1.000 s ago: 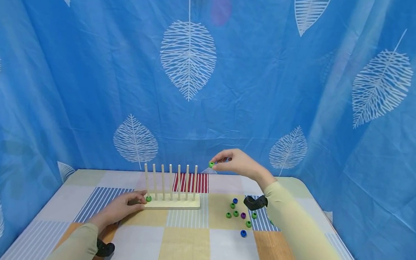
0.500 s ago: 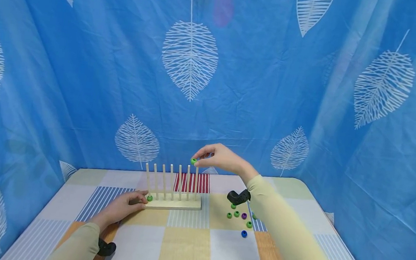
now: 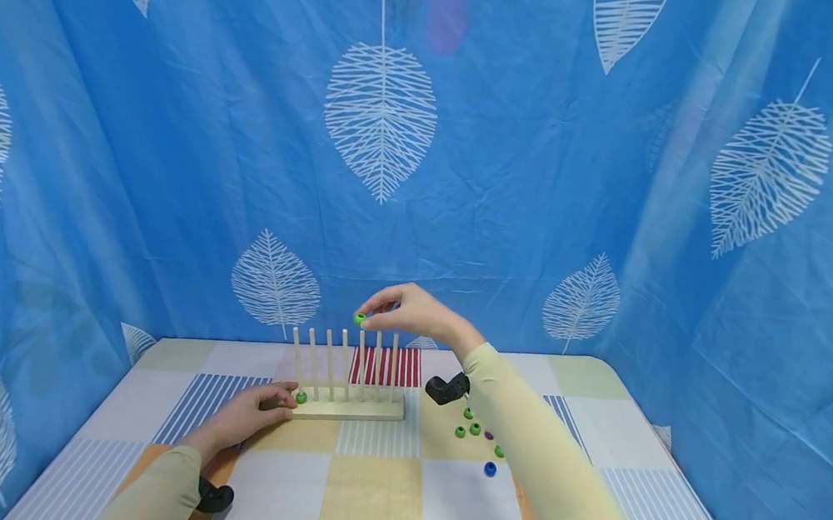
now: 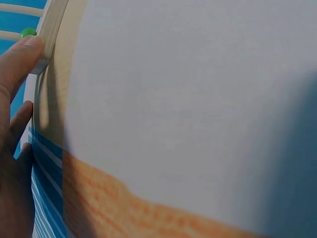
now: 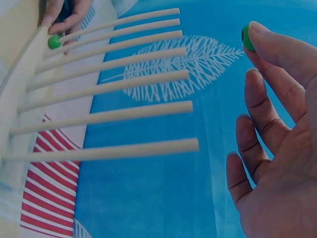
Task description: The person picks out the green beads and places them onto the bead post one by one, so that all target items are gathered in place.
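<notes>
A wooden peg rack with a row of upright pegs stands on the table. One green bead sits at the foot of its leftmost peg. My left hand holds the left end of the base; in the left wrist view its thumb lies at the base's edge by that bead. My right hand pinches another green bead between thumb and forefinger. It is above the peg tops, near the middle of the row, with the bead apart from the pegs. The other right fingers are loosely bent.
Right of the rack lie several loose green beads, a purple bead and a blue bead, partly covered by the right forearm. A patchwork tablecloth covers the table. A blue leaf-patterned curtain hangs behind.
My right hand has moved left with the pinched green bead, from right of the rack to above its middle pegs. My left hand stays at the rack's left end.
</notes>
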Motion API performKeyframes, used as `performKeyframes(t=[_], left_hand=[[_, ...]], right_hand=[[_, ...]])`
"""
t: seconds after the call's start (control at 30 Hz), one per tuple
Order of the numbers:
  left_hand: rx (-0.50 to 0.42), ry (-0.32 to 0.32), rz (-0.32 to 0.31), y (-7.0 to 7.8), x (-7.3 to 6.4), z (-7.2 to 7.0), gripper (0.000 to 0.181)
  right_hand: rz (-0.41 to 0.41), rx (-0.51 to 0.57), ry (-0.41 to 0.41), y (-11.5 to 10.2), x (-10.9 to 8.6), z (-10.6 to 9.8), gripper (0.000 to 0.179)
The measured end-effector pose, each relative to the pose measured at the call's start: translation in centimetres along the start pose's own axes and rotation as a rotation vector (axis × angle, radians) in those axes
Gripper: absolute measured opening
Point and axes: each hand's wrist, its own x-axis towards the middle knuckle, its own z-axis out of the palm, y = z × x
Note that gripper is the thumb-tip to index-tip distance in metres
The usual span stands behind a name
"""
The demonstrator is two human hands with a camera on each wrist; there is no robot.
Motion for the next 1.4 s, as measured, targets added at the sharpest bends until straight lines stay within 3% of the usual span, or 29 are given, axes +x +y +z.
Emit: performKeyframes(t=[0.4,1.07,1.4], left_hand=[[0.015,0.007,-0.004,0.1,0.4,-0.2,0.005],[-0.028,0.012,-0.037,0.4,0.5,0.1,0.007],[-0.020,0.006,-0.024,-0.1,0.3,-0.1,0.007]], right_hand=[[-0.036,0.001,-0.003,0.1,3.1,2.2,0.026],[-0.027,-0.040,-0.064,-0.7,6.1,4.8,0.023],[-0.037,-0.071,-0.079,-1.0,7.4,5.8,0.023]])
